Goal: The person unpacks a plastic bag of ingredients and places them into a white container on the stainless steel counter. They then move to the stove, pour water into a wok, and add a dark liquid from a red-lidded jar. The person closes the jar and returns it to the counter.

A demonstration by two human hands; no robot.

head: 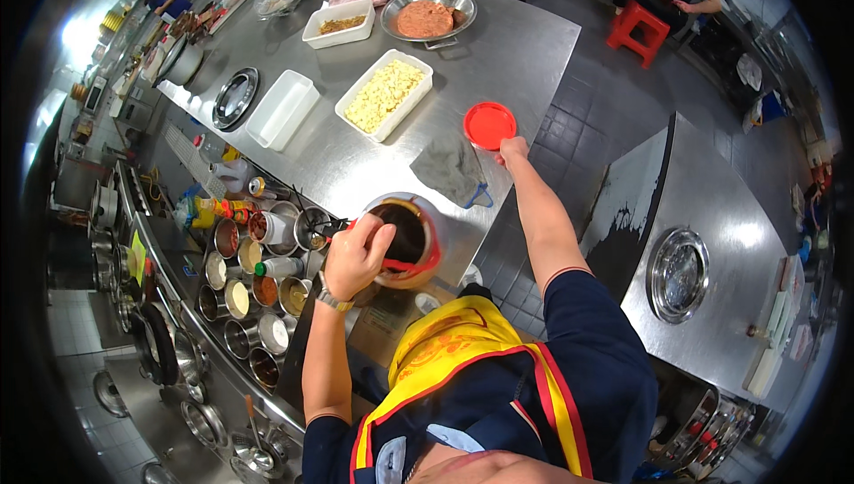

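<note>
My left hand point(360, 256), with a metal watch on the wrist, is closed around the red handle of a large plastic jar point(434, 220). The jar has no lid on, and something dark shows inside it. Its base is hidden beneath the body. Out at the table's right edge, my right hand point(514, 150) pinches the rim of a round red plastic lid point(490, 125). Whether that lid rests on the steel table point(514, 57) or is slightly lifted I cannot tell. Between the hands lies a crumpled grey cloth point(448, 169) with a blue loop.
Farther up the table are a white tub of chopped pale food point(385, 98), an empty white tub point(283, 110) and a steel bowl of minced meat point(425, 19). Seasoning pots point(265, 289) crowd the left side. A person sits on a red stool point(638, 31) at the upper right.
</note>
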